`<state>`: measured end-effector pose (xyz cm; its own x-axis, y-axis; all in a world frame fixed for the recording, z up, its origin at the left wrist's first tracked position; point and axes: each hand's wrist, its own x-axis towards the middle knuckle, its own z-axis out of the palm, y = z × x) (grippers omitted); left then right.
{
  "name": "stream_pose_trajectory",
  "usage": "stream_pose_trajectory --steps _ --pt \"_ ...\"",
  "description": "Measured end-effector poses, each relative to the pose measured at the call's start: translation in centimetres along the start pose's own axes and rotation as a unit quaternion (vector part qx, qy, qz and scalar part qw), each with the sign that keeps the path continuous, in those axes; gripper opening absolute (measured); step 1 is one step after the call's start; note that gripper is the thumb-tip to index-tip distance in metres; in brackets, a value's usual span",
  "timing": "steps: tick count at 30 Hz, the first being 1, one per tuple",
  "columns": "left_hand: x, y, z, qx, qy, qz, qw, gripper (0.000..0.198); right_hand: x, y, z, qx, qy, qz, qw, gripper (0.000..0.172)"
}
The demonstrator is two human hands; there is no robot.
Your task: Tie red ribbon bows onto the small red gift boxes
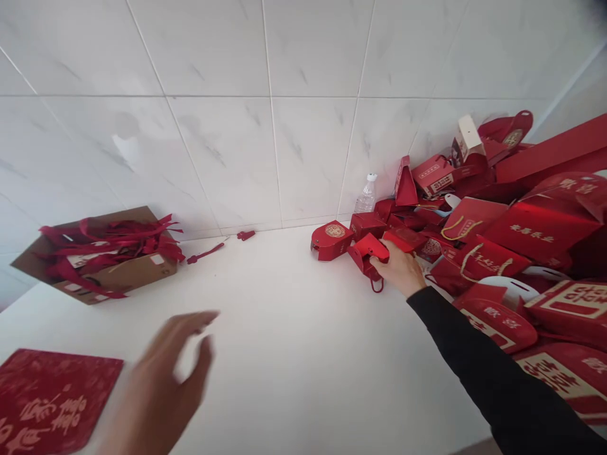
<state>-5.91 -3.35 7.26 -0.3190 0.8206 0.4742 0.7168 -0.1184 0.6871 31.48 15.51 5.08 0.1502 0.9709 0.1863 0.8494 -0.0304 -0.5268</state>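
Observation:
My right hand [399, 268] reaches to the edge of the pile, its fingers closed on a small red gift box [366, 256] with a red cord loop hanging from it. Just left of that lies another small red gift box [332, 239] with a gold round emblem. Over the white table [284, 354], my left hand [175, 373] is slightly blurred. Its thumb and fingers are apart and curved, and nothing is between them.
Many red gift boxes and bags [478, 253] are heaped on the right. A clear plastic bottle [366, 194] stands by the tiled wall. At left is a cardboard box [142, 276] of red ribbons, with a red printed square [57, 392] nearer. Red scraps [245, 236] lie along the wall.

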Motion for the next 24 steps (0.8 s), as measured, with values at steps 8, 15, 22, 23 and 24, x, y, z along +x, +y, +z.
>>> stream_pose_trajectory --steps 8,15,22,23,24 --pt "9.7 3.0 23.2 -0.098 -0.208 -0.077 0.970 0.114 -4.5 1.9 -0.4 0.115 -0.085 -0.019 0.990 0.046" --pt "14.2 3.3 29.0 -0.156 -0.218 -0.039 0.963 0.106 -6.8 3.3 0.1 0.170 -0.152 0.031 0.973 0.050" --pt "19.8 3.8 26.6 -0.129 -0.241 -0.003 0.962 0.084 -0.1 0.6 -2.5 0.162 -0.029 0.003 0.986 0.055" --pt "20.2 4.0 26.7 -0.126 -0.249 -0.004 0.960 0.081 1.6 -0.2 -2.9 0.140 -0.031 -0.009 0.990 0.053" --pt "20.4 4.1 26.9 -0.124 -0.254 -0.008 0.959 0.079 3.4 -1.1 -3.1 0.097 -0.021 -0.021 0.995 0.052"
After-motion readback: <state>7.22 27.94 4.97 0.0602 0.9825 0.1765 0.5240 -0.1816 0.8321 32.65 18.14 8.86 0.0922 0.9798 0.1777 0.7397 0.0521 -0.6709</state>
